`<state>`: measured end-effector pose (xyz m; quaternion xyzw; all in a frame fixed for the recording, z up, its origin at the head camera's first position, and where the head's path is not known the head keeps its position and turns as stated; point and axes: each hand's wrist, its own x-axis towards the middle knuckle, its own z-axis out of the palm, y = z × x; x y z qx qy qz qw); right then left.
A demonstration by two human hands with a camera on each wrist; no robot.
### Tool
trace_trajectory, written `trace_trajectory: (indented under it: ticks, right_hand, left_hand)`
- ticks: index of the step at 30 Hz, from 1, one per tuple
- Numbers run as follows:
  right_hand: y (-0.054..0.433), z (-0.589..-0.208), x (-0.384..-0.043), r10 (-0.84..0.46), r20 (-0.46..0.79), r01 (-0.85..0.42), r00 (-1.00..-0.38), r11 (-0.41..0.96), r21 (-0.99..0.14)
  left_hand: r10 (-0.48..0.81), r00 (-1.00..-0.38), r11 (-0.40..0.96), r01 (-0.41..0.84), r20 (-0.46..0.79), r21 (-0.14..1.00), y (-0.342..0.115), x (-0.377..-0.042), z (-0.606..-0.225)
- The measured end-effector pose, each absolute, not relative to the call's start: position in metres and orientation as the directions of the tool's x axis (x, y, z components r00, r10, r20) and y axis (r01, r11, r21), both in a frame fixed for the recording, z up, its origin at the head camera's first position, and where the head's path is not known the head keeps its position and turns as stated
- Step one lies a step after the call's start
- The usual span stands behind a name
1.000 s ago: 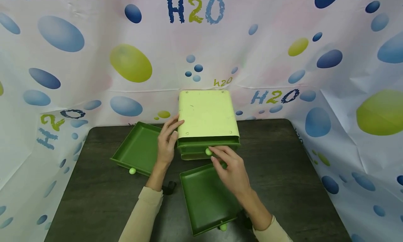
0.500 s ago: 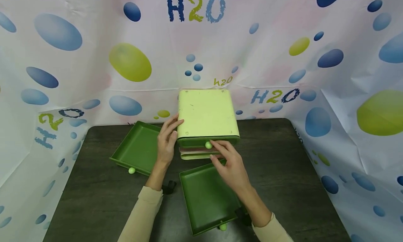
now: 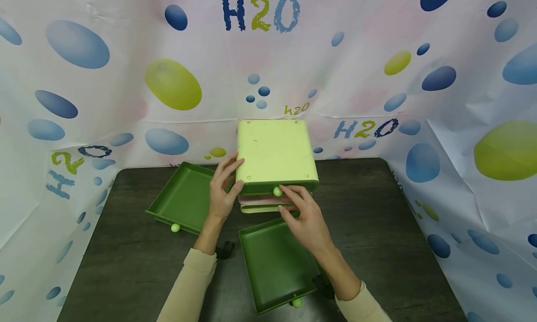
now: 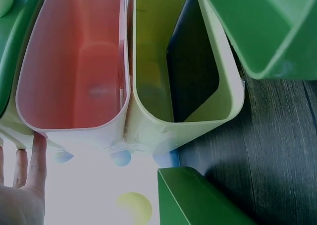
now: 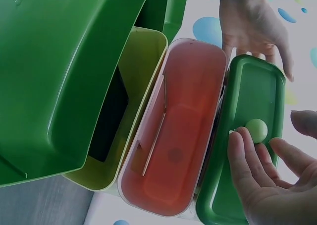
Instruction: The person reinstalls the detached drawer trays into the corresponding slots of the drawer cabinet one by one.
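**At mid-frame, a pale lime drawer unit (image 3: 274, 149) with its top drawer (image 3: 253, 188) slotted in**

In the centre of the head view, the unit shows a smooth, plastic-looking top with rounded sides and small round marks at its corners. The darker green top drawer sits close under the front edge, its face a long panel with rounded ends and a raised rim.

Just right of centre, the right hand (image 3: 308, 219) has its fingers loosely bent and parted, the tips touching one side of a small, ball-like light green knob (image 3: 277, 191) on that face. Left of centre, the left hand (image 3: 221, 191) is spread along the unit's side, fingertips at the top edge, thumb near the front corner.

In the left wrist view, a glossy pink compartment (image 4: 96, 76) and a yellow-green compartment (image 4: 151, 81) stand open-fronted, both with curved corners.

At centre left of the head view lies a shallow green tray-like drawer (image 3: 186, 196); at lower centre lies a second loose drawer (image 3: 277, 266), its surface softly shiny. Both rest on a dark, wood-grained table (image 3: 377, 229). Behind hangs a creased white backdrop (image 3: 226, 70) printed with blue and lime ovals.
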<state>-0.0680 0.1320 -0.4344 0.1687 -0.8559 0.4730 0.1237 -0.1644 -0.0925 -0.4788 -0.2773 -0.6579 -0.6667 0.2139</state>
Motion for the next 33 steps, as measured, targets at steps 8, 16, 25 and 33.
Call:
trace_trajectory:
  ticks: [8,16,25,33]
  right_hand:
    - [0.132,-0.438,-0.067,-0.155,0.354,-0.382,-0.922,0.503,-0.776]
    - [0.136,-0.45,-0.057,-0.129,0.285,-0.311,-0.95,0.481,-0.82]
    - [0.147,-0.463,-0.044,-0.118,0.244,-0.27,-0.963,0.496,-0.825]
    - [0.156,-0.472,-0.033,-0.085,0.189,-0.206,-0.978,0.503,-0.839]
  left_hand:
    - [0.099,-0.757,-0.036,0.646,0.646,0.763,-0.091,-0.151,-0.455]
    - [0.1,-0.769,-0.031,0.632,0.632,0.774,-0.09,-0.145,-0.449]
    - [0.089,-0.757,-0.039,0.647,0.647,0.762,-0.089,-0.146,-0.451]
    - [0.084,-0.765,-0.029,0.639,0.639,0.769,-0.087,-0.145,-0.449]
